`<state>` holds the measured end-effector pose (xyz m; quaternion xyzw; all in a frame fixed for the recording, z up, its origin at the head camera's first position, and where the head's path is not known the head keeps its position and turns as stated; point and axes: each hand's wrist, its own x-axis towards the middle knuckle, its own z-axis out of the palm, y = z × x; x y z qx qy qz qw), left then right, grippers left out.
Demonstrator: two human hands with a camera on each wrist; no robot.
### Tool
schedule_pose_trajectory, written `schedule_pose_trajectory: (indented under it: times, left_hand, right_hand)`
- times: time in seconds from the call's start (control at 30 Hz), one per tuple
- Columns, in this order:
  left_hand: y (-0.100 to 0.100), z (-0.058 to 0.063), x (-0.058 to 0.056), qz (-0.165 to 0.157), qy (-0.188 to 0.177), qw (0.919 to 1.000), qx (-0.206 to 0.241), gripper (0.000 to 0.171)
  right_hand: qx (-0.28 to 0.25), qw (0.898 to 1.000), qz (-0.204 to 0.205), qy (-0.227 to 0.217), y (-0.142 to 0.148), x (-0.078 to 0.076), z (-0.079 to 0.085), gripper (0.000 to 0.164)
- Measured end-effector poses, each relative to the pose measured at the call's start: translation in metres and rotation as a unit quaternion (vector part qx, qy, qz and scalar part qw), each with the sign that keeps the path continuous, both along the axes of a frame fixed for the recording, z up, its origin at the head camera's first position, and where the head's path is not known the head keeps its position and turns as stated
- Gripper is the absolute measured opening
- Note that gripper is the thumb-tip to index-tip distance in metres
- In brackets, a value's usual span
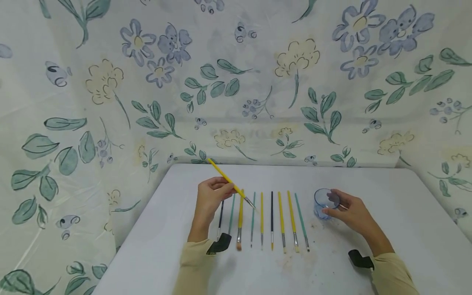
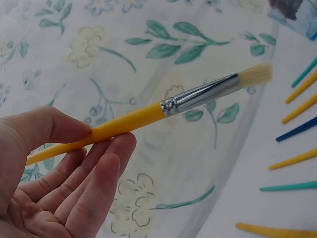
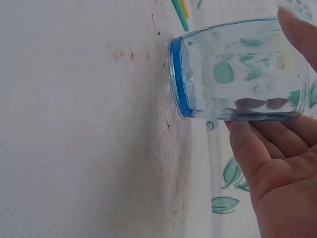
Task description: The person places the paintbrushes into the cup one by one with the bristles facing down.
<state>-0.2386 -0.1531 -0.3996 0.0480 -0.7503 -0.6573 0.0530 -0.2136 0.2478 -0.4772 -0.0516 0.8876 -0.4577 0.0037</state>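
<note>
Pinching a yellow brush point(image 2: 141, 118) in the left hand point(image 1: 212, 200), holding it above the left end of the brush row point(image 1: 272, 215) on the desk point(image 1: 155, 246), bristles point(image 2: 256, 76) toward the right edge. Gripping a see-through blue glass point(image 1: 321, 208) in the right hand point(image 1: 352, 209), between row and right edge (not quite seeing whether resting or slightly lifted). Looking mid-step to me: handling one brush while steadying the glass. Probably calling next for bringing that brush over to the rim.

A yellow paintbrush point(image 2: 143, 117) with silver collar point(image 2: 205, 93) and cream bristles point(image 2: 255, 75), a blue-tinted glass point(image 3: 233, 69), a white tabletop point(image 1: 162, 233) (brown specks point(image 3: 132, 56) included) and pale cloth point(image 1: 258, 82) patterned with green leaves point(image 1: 217, 88) and blue flowers point(image 1: 174, 44).
</note>
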Motion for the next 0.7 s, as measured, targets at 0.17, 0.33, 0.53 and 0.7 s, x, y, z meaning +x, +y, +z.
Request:
schedule_pose_trajectory:
  times: [0.17, 0.33, 0.53, 0.7]
  left_hand:
    - [0.02, 0.007, -0.003, -0.014, 0.028, 0.9992, 0.027, 0.025]
    - [0.046, 0.011, -0.003, -0.04, 0.053, 0.997, 0.038, 0.023]
    - [0.077, 0.008, -0.002, -0.074, 0.07, 0.9937, 0.048, 0.024]
    - [0.096, 0.004, -0.002, -0.087, 0.079, 0.9916, 0.053, 0.023]
  right_hand:
    - [0.002, 1.0, -0.005, -0.002, 0.0, -0.001, 0.0, 0.087]
    - [-0.002, 1.0, -0.007, 0.008, 0.001, -0.002, -0.002, 0.086]
    - [-0.002, 1.0, -0.009, 0.008, 0.001, -0.001, -0.002, 0.087]
    - [-0.002, 1.0, -0.02, -0.017, 0.0, -0.001, 0.001, 0.094]
